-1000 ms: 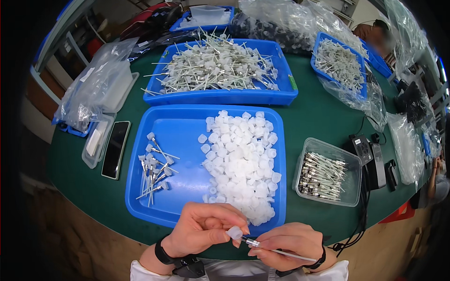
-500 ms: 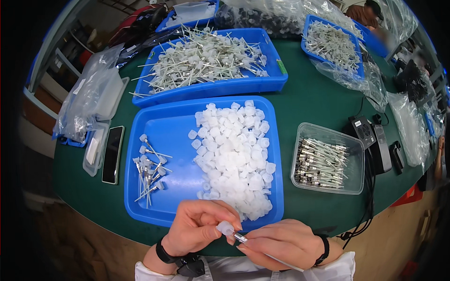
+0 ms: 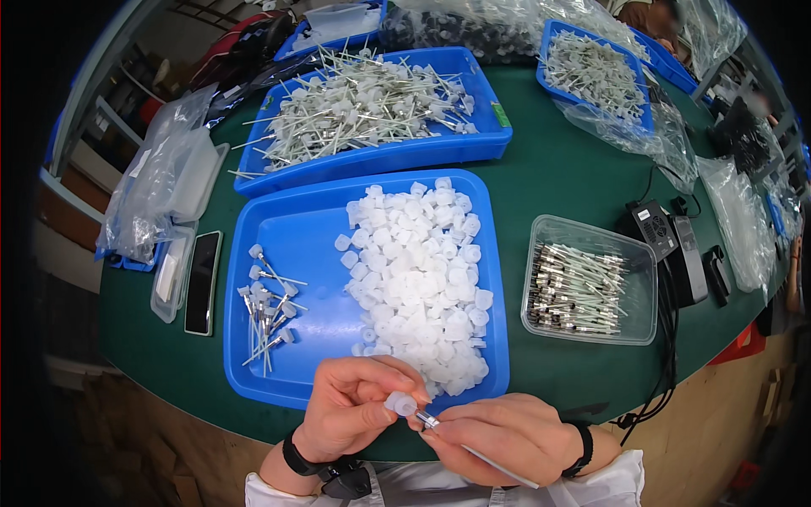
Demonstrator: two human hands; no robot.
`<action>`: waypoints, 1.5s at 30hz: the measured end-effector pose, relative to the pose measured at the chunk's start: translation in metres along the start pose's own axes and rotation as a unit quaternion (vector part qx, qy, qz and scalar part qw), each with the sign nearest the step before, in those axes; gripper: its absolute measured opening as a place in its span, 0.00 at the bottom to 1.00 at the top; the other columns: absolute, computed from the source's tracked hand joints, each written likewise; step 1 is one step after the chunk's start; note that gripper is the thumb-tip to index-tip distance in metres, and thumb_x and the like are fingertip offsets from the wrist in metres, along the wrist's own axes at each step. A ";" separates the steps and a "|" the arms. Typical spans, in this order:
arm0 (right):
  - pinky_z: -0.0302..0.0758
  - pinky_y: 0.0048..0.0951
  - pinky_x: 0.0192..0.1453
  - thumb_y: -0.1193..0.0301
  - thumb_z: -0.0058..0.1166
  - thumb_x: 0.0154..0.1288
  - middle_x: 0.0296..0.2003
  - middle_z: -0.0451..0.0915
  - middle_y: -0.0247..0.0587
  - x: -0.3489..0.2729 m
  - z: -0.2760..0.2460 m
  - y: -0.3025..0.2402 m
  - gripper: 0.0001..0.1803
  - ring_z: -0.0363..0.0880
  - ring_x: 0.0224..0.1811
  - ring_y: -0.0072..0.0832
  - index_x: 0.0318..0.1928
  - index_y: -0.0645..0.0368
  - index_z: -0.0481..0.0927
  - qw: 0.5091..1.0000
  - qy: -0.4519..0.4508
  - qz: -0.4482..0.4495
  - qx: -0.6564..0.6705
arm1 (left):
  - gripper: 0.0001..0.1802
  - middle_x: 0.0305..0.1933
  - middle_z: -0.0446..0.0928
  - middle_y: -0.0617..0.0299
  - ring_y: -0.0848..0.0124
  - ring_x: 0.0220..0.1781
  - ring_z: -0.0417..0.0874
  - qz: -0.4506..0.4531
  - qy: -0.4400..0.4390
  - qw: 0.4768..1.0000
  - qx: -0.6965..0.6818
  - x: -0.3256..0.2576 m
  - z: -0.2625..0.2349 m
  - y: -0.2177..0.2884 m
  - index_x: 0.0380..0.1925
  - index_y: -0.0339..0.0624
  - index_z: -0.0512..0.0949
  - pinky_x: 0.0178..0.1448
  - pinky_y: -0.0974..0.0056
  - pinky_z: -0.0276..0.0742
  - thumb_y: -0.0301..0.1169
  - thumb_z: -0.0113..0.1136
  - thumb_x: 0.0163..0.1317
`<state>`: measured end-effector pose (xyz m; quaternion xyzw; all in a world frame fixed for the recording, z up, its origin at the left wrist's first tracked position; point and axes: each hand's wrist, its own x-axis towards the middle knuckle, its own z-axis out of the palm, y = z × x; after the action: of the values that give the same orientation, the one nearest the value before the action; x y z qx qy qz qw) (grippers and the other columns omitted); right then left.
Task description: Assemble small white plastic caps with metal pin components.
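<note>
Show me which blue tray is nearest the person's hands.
The tray with loose white caps heaped on its right: the left hand overlaps it in view, while the other blue trays lie farther away.

Bright, even light over the front blue tray (image 3: 308,253), its heaped white caps (image 3: 414,283) nearly overexposed at their middle. Left of the tray, a plastic bag (image 3: 156,182) shows glossy highlights; far beyond the tray, detail softens. Around it, the surface (image 3: 541,190) bows under fisheye distortion, margins falling to black.
</note>
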<state>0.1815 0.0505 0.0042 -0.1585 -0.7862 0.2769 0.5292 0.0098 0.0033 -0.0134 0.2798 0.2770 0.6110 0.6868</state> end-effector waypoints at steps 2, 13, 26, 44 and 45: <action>0.74 0.22 0.19 0.82 0.61 0.47 0.23 0.76 0.44 0.000 -0.002 -0.001 0.10 0.78 0.20 0.28 0.32 0.71 0.76 1.000 -0.001 -0.004 -0.001 | 0.13 0.36 0.76 0.48 0.62 0.33 0.78 0.016 -0.004 1.000 0.015 -0.001 -0.001 -0.001 0.40 0.38 0.75 0.34 0.64 0.77 0.22 0.63 0.53; 0.78 0.22 0.23 0.81 0.66 0.42 0.25 0.80 0.44 0.002 -0.007 -0.003 0.13 0.82 0.24 0.29 0.32 0.68 0.78 0.998 -0.054 -0.002 -0.034 | 0.16 0.45 0.74 0.40 0.58 0.45 0.79 0.052 -0.043 0.997 0.042 -0.003 -0.013 -0.004 0.44 0.27 0.76 0.46 0.60 0.78 0.18 0.60 0.54; 0.77 0.22 0.22 0.80 0.65 0.42 0.24 0.80 0.43 0.006 -0.006 -0.007 0.12 0.81 0.23 0.29 0.31 0.67 0.78 0.993 -0.057 -0.007 -0.100 | 0.15 0.46 0.74 0.41 0.59 0.46 0.79 0.021 -0.040 0.998 -0.044 0.000 -0.010 -0.007 0.44 0.26 0.74 0.47 0.60 0.78 0.18 0.58 0.56; 0.78 0.21 0.23 0.81 0.65 0.43 0.26 0.80 0.46 0.004 -0.005 -0.002 0.13 0.81 0.23 0.28 0.32 0.68 0.78 0.996 -0.065 -0.020 -0.051 | 0.13 0.40 0.76 0.46 0.63 0.38 0.77 -0.002 -0.018 0.999 -0.045 0.000 -0.003 -0.006 0.43 0.33 0.76 0.39 0.64 0.74 0.20 0.59 0.56; 0.77 0.21 0.23 0.81 0.65 0.43 0.26 0.80 0.47 0.004 -0.003 -0.004 0.13 0.81 0.23 0.28 0.32 0.68 0.78 0.995 -0.064 -0.019 -0.067 | 0.12 0.35 0.76 0.51 0.66 0.32 0.76 -0.004 0.011 1.000 -0.009 0.000 -0.001 -0.005 0.41 0.39 0.77 0.31 0.67 0.71 0.22 0.60 0.56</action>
<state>0.1829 0.0508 0.0108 -0.1606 -0.8382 0.2225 0.4714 0.0129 0.0028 -0.0177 0.2660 0.2802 0.6134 0.6889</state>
